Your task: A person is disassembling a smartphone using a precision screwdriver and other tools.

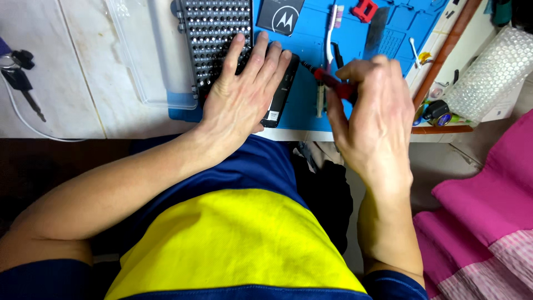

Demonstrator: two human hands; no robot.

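Note:
My left hand (242,94) lies flat, fingers spread, over a black phone (279,95) that rests on the blue work mat (302,103). Only the phone's right edge and lower end show past my fingers. My right hand (373,114) grips a small red-handled screwdriver (328,79); its dark tip points left toward the phone's upper right corner, a short way from it.
A black tray of several screwdriver bits (214,39) sits behind my left hand, beside a clear plastic lid (145,61). A toothbrush (332,28), a metal scraper (376,32) and a red part (364,9) lie on the mat. Keys (19,78) lie far left; bubble wrap (491,75) right.

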